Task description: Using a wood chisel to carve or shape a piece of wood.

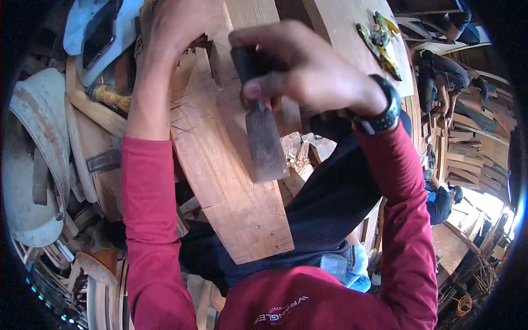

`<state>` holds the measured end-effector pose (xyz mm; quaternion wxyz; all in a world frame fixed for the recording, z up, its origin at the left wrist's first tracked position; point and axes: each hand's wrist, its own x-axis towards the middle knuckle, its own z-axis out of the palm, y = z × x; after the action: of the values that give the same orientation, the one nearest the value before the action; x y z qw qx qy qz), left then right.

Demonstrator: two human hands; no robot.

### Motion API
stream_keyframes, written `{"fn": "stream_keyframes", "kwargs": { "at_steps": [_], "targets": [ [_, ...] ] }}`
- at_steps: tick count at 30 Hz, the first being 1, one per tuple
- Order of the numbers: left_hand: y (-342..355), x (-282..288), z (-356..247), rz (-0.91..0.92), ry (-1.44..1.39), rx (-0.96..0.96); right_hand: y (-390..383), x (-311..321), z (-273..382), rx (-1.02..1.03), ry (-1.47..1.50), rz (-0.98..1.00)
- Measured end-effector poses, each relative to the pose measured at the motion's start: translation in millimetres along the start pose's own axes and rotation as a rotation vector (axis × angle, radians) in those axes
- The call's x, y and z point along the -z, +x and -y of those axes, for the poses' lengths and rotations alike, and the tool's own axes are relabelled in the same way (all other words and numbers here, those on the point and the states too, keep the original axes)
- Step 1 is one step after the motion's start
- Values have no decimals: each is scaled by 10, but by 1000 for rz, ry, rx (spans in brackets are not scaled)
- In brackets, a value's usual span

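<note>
A light wooden board [234,209] with dark pencil marks runs from above my lap toward the far edge. Over it, my right hand [300,66] is closed around a dark, flat, block-like tool [267,146], which tapers toward the grip and has a wide grey end pointing at me. Motion blurs this hand slightly. My left hand [184,25] is at the far end of the board, beside a rough notch cut in the wood. The top of the view cuts off its fingers, so what they hold is hidden.
Yellow-and-black pliers [379,44] lie on a wide plank [352,27] at the far right. To the left are a yellow handle [110,98], a white curved shell [41,126] and a pale blue case [118,41]. Wood shavings [300,154] lie below. Other people [445,77] work at the right.
</note>
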<state>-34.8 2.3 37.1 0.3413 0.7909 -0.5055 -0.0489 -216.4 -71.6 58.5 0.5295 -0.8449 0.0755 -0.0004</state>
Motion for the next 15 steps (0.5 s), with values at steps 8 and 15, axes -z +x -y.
{"fn": "stream_keyframes", "kwargs": {
  "at_steps": [8, 15],
  "targets": [
    [17, 60, -58, 29, 2, 46, 25, 159, 214, 161, -101, -52],
    [27, -2, 59, -51, 43, -56, 14, 214, 157, -153, 67, -101]
  ]
}}
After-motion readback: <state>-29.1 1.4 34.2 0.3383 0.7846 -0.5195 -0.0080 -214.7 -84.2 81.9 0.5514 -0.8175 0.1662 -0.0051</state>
